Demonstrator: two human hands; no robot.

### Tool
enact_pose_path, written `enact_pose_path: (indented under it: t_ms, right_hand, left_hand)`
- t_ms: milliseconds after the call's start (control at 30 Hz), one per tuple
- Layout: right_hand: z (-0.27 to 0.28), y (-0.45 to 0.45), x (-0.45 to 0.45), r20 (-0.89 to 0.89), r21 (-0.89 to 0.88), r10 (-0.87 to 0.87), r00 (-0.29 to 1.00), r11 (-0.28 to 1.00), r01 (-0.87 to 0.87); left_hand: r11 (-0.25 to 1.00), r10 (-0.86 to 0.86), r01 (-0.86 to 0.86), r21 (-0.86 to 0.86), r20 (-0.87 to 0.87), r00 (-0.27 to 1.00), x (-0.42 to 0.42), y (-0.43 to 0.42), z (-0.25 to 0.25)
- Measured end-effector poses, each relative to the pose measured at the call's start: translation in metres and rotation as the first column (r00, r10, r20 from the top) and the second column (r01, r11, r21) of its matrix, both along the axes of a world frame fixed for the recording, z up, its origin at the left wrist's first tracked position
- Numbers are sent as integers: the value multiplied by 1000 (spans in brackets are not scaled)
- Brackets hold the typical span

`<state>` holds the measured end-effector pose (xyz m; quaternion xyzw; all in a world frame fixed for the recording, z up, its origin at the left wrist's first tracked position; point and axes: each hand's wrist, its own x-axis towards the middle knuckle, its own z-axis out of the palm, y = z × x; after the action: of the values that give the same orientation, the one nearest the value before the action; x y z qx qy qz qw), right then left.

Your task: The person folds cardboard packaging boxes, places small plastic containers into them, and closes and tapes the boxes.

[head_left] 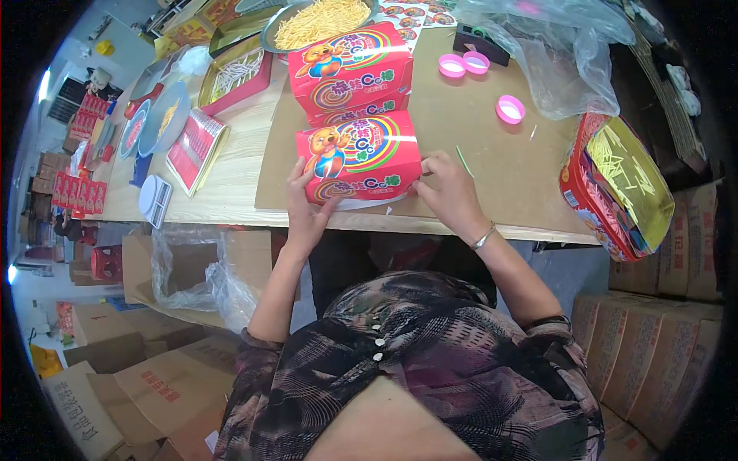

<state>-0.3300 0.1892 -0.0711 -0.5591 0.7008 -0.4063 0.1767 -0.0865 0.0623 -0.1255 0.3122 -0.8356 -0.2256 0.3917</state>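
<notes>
A red printed box (361, 157) with a cartoon bear and rainbow rings lies at the table's front edge. My left hand (307, 206) holds its left end, with the thumb along the lower front edge. At the right end, my right hand (450, 192) has its fingers pressed together at the box's lower corner. Directly behind stands another red box (350, 69) of the same print. A thin green stick (464, 162) lies just beyond my right hand.
Pink round lids (510, 110) lie behind the right hand. A tin of yellow sticks (630, 184) sits at the right edge. A bowl of yellow sticks (319, 24) is at the back, a white scale (155, 201) at the left. Cardboard cartons (653, 353) stand below.
</notes>
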Motion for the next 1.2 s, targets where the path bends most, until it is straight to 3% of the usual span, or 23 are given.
enact_pose_path:
  t_ms: [100,300,633,767,800,933,1133,1200]
  right_hand:
    - [-10,4,0,92,-135,-5,996,991,18]
    - [-25,-1,-2,62,-143,11,998,990,-2]
    - [-54,-7,-21,-102,-240,268,958,928,-285]
    - [-41,-3,-13,236,-218,173,956,968,-122]
    - [-42,-2,-10,237,-219,172,956,968,-120]
    - [-44,-2,-4,16,-227,81,997,971,-76]
    - [-28,-9,-15,-248,-107,124,961,982,-154]
    - [-30,-11,-22,-310,-160,159,937,963,-216]
  left_hand:
    - [1000,-7,7,-20,-6,1000,0,0,-2]
    - [1000,-16,16,-14,1,1000,1,-1,2]
    - [998,-56,56,2,98,994,8,-8,8]
    - [998,-64,65,-20,67,996,8,-8,5]
    - [998,-65,67,-21,69,995,8,-7,5]
    - [995,-23,39,-87,181,983,7,-4,7]
    - [996,-57,66,-57,138,989,8,-7,8]
    - [997,-50,57,-53,130,990,5,-4,7]
